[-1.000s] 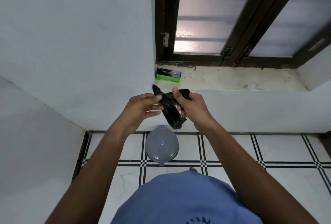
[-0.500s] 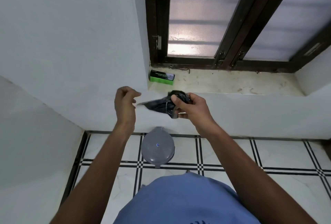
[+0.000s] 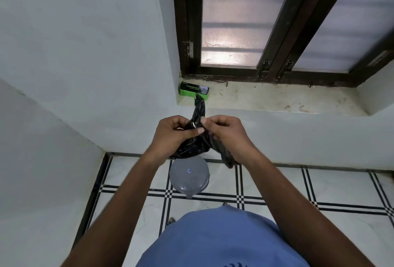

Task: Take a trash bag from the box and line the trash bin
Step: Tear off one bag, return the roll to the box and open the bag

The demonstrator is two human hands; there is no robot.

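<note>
Hands met at chest height in front of the white wall. The left hand [image 3: 170, 134] had its fingers curled round a bunched black trash bag [image 3: 198, 145], and the right hand [image 3: 226, 133] pinched the same bag between thumb and fingertips, just beside the left thumb. One crumpled end of the bag stuck up past the knuckles toward the far window sill [image 3: 266, 100]; the rest sagged below both palms, with a tail hanging under the right wrist. Below the hands, on the tiled floor [image 3: 319, 192], stood the grey trash bin [image 3: 189, 178] with its lid closed, close to the wall. Farther off, a green and black box [image 3: 193, 91] lay at the left end of the sill, beneath the dark-framed window [image 3: 266, 21]. A blue shirt [image 3: 219, 239] filled the near edge.
</note>
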